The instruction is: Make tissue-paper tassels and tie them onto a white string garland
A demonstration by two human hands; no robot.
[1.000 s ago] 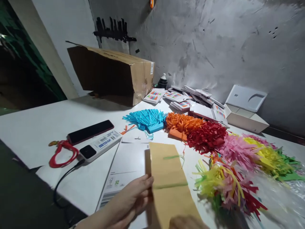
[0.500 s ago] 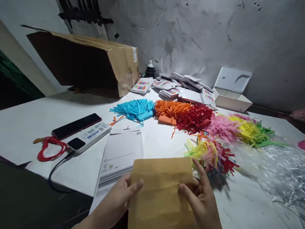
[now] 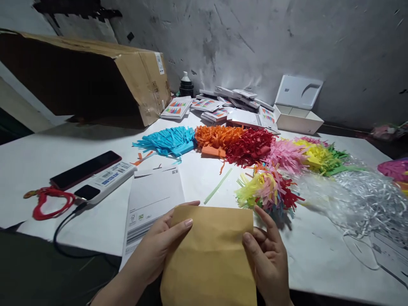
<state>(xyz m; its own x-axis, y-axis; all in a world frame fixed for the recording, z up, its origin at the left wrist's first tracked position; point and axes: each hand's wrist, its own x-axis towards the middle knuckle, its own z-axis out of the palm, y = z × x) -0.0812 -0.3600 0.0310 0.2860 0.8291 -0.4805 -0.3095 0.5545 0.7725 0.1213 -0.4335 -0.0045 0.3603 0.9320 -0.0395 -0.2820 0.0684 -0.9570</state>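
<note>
A brown paper envelope (image 3: 212,259) is held up at the table's near edge, its lower part cut off by the frame. My left hand (image 3: 159,244) grips its left edge, thumb on the front and fingers behind. On the right edge, my right hand (image 3: 267,255) pinches it between thumb and curled fingers, the index finger raised along the corner. Behind the left hand lies a printed white sheet (image 3: 156,191). A mixed-colour bunch of fringed paper (image 3: 267,189) sits just beyond the right hand. A thin pale green strip (image 3: 218,186) lies beyond the envelope.
Blue (image 3: 168,140), orange (image 3: 219,138) and red tassels (image 3: 250,146) form a row, with pink and yellow ones farther right. Flat boxes (image 3: 236,104) are heaped behind. A carton (image 3: 143,85), phone (image 3: 86,170), power bank (image 3: 108,182) and silvery strands (image 3: 369,199) surround the workspace.
The view has shifted right. My left hand has moved up along the envelope, with its fingertips now showing past the top edge. The pale green strip now shows on the table.
</note>
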